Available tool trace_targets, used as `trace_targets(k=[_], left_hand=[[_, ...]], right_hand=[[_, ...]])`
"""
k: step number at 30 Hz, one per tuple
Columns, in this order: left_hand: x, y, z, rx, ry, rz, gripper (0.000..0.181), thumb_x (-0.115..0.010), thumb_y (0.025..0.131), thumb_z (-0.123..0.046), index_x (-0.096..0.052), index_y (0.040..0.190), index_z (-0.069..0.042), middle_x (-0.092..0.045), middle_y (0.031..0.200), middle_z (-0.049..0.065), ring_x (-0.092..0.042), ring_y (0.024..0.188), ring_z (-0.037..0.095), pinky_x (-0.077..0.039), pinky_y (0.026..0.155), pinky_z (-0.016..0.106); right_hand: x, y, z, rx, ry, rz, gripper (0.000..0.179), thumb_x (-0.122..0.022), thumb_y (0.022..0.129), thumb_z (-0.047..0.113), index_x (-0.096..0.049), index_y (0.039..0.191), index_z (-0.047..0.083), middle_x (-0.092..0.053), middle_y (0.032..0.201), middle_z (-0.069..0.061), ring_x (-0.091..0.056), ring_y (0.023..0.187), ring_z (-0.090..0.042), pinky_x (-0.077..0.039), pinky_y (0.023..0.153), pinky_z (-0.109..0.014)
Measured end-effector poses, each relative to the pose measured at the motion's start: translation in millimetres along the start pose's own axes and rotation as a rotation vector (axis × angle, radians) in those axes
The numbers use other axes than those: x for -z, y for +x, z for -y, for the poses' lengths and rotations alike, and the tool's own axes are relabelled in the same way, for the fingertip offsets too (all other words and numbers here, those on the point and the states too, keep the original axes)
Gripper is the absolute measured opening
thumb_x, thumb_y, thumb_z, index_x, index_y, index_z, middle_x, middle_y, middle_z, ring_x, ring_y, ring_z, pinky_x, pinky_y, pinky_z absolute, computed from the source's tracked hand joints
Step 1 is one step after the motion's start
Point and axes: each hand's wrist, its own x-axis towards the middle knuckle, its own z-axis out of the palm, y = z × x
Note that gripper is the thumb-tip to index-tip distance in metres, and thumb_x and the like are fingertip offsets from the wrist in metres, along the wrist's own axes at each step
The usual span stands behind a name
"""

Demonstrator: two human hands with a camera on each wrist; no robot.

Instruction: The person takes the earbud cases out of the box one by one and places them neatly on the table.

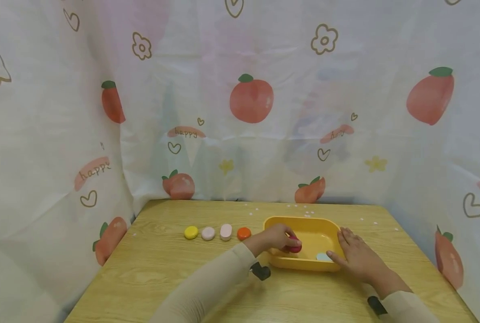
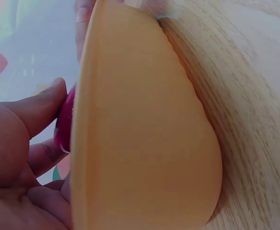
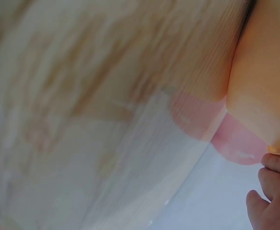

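My left hand reaches over the left side of a yellow tray and pinches a dark red rounded piece between thumb and fingers. In the left wrist view this glossy red piece shows just past the rim, partly hidden by the tray wall. My right hand rests on the tray's right end, its fingers fairly straight along the rim. A pale blue piece lies inside near the front wall, close to the right thumb. Only some right-hand fingers appear in the right wrist view.
Left of the tray, a row on the wooden table holds a yellow round piece, a pale pink round one, a pink oblong one and an orange round one. Printed curtains enclose the table's back and sides.
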Motion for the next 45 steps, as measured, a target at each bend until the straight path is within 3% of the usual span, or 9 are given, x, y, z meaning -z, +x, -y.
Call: trace_targets(k=[8, 19, 26, 39, 45], left_hand=[[12.3, -2.4, 6.4, -0.016, -0.201, -0.024, 0.02, -0.075, 0.086, -0.013, -0.069, 0.097, 0.002, -0.063, 0.083, 0.009, -0.067, 0.069, 0.021, -0.058, 0.072, 0.042], [34.7, -13.1, 12.0, -0.044, -0.187, -0.046, 0.023, -0.076, 0.086, -0.015, -0.069, 0.102, 0.001, -0.066, 0.084, 0.007, -0.068, 0.072, 0.02, -0.058, 0.07, 0.038], [45.1, -18.5, 27.8, -0.057, -0.202, -0.036, 0.022, -0.075, 0.086, -0.014, -0.068, 0.102, 0.0, -0.065, 0.085, 0.008, -0.067, 0.073, 0.018, -0.058, 0.063, 0.031], [72.9, -41.1, 48.0, -0.084, -0.24, -0.012, 0.023, -0.072, 0.089, -0.012, -0.066, 0.106, 0.003, -0.066, 0.091, 0.011, -0.068, 0.081, 0.02, -0.057, 0.077, 0.041], [88.3, -52.7, 68.1, -0.053, -0.199, -0.067, 0.024, -0.073, 0.089, -0.015, -0.067, 0.106, 0.001, -0.065, 0.094, 0.011, -0.068, 0.082, 0.021, -0.058, 0.072, 0.035]], right_hand=[[-2, 0.1, 1, 0.01, -0.003, 0.005, 0.088, -0.044, 0.099, 0.055, -0.028, 0.141, -0.02, -0.018, 0.15, -0.037, -0.015, 0.138, -0.051, -0.014, 0.111, -0.061], [1, 0.6, 0, 0.018, 0.009, 0.013, 0.087, -0.044, 0.1, 0.053, -0.025, 0.141, -0.021, -0.016, 0.15, -0.038, -0.014, 0.138, -0.052, -0.01, 0.112, -0.061], [0, -0.2, 0, 0.009, 0.026, 0.023, 0.088, -0.044, 0.1, 0.054, -0.025, 0.142, -0.02, -0.015, 0.151, -0.037, -0.013, 0.139, -0.052, -0.009, 0.112, -0.061], [4, -0.3, 1, 0.017, -0.017, 0.018, 0.088, -0.044, 0.099, 0.055, -0.027, 0.141, -0.02, -0.017, 0.15, -0.037, -0.015, 0.138, -0.053, -0.013, 0.11, -0.064], [6, -0.6, 2, 0.022, -0.021, 0.033, 0.088, -0.044, 0.099, 0.055, -0.026, 0.142, -0.02, -0.014, 0.152, -0.036, -0.012, 0.139, -0.052, -0.009, 0.111, -0.063]])
